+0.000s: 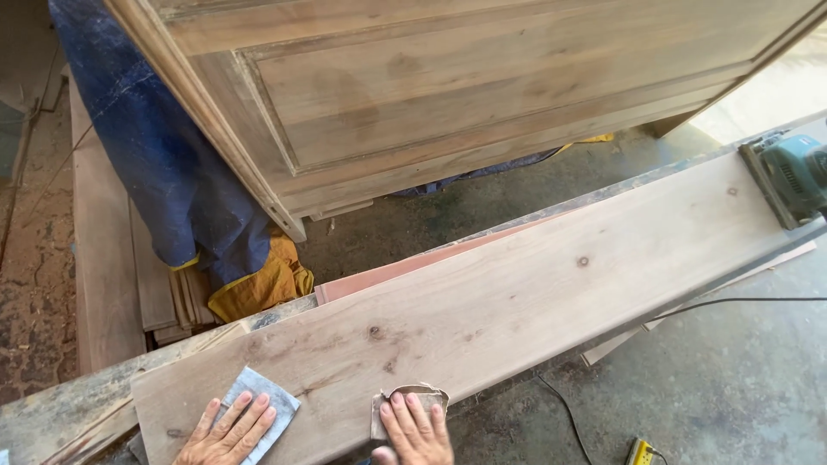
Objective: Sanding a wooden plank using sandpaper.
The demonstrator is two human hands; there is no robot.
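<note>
A long pale wooden plank (517, 293) runs from the lower left to the upper right across a workbench. My left hand (228, 429) lies flat, fingers spread, on a grey-blue sheet of sandpaper (271, 396) at the plank's near end. My right hand (416, 430) presses a folded brown piece of sandpaper (413, 394) against the plank's near edge. Both hands are cut off by the bottom of the view.
A teal electric sander (792, 176) sits at the plank's far end, its black cord (732, 301) trailing over the concrete floor. A large panelled wooden cabinet (448, 95) stands behind, beside blue and yellow cloth (172, 172). Boards (103, 258) are stacked at left. A yellow tool (639, 451) lies on the floor.
</note>
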